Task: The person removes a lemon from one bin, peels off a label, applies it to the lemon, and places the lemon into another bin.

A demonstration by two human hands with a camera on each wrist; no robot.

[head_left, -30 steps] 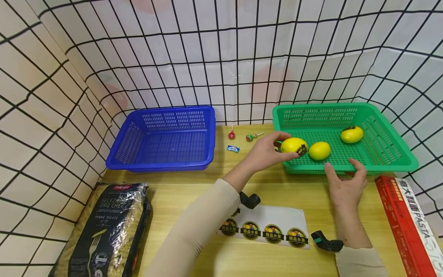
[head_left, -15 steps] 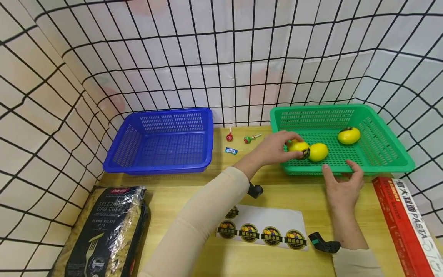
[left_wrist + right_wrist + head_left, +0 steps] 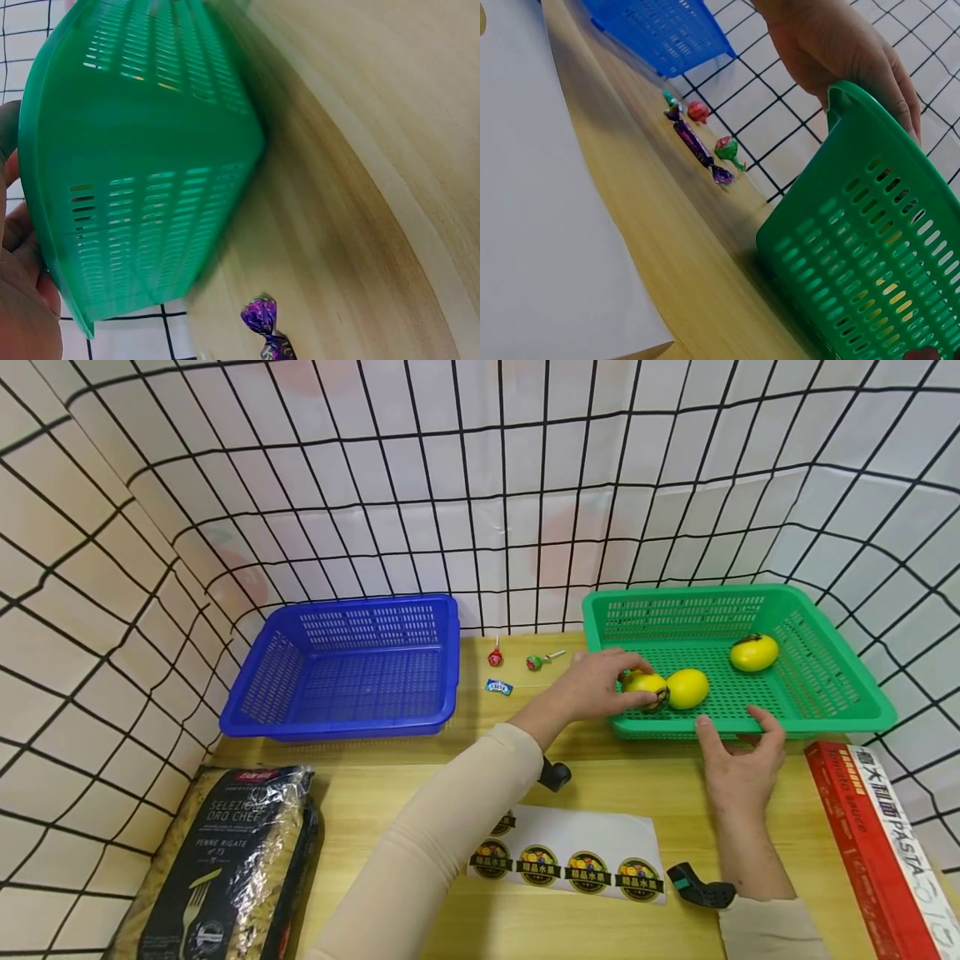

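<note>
1. Nearest edge of the wooden table (image 3: 390,793): a clear crinkled bag of penne pasta (image 3: 217,860) with a black label lies at the left; a long red pasta box (image 3: 873,835) lies at the right.
2. Between them lies a white sticker sheet (image 3: 592,839), glossy, carrying a row of round black-and-gold labels.
3. Right hand (image 3: 738,760): fingers spread and relaxed, tips touching the near rim of the green basket (image 3: 825,693), grasping nothing.
4. Left hand (image 3: 592,685): reaches over the near-left corner of the green basket, fingers curled round a yellow lemon (image 3: 647,685).
5. That lemon — smooth, oval, bright yellow — bears a dark round label on its side facing the viewer. It sits low in the basket's near-left part, touching a second lemon (image 3: 687,688) just to its right, plain yellow with no label showing.
6. A third lemon (image 3: 753,652) lies farther back toward the right wall, well apart, with a dark mark on top.
7. The green basket is rigid plastic, rectangular, with slotted walls and a perforated floor; the left wrist view (image 3: 135,172) shows its outer corner, blurred.
8. Left of it, on bare wood: a red lollipop (image 3: 495,656), a green lollipop (image 3: 537,661), a small blue wrapped candy (image 3: 498,687).
9. Farther left — a blue basket (image 3: 337,668) of the same slotted make.
10. Behind everything: white cloth (image 3: 480,485) with a black grid.
</note>
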